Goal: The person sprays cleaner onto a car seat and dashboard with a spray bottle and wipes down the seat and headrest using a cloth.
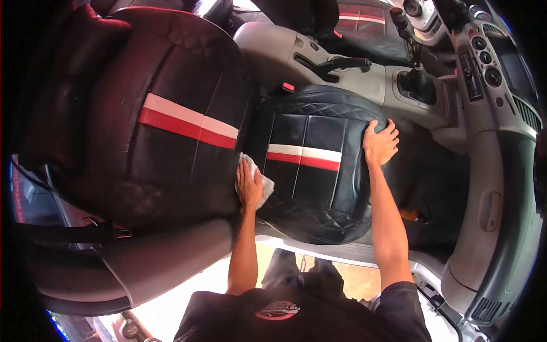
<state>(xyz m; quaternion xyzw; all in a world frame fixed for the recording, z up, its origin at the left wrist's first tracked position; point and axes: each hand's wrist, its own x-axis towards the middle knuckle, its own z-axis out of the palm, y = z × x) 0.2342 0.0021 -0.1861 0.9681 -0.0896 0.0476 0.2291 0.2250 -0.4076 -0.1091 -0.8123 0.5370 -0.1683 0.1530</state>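
My left hand [248, 187] presses a whitish cloth [264, 189] against the black car seat, by the crease where the backrest [171, 165] meets the cushion. Part of the cloth is hidden under the palm and fingers. My right hand [381, 143] rests on the front edge of the seat cushion [288, 185], its fingers spread and bent over the rim, holding nothing loose. Both seat parts are black with a white and red band across the middle and quilted stitching on the cushion.
Beyond the cushion runs a grey centre console with a handbrake [342, 67] and a gear lever [417, 82]. A red buckle button [288, 87] sticks up beside the seat. The dashboard [484, 188] bounds the right side; the door sill [319, 249] lies close to me.
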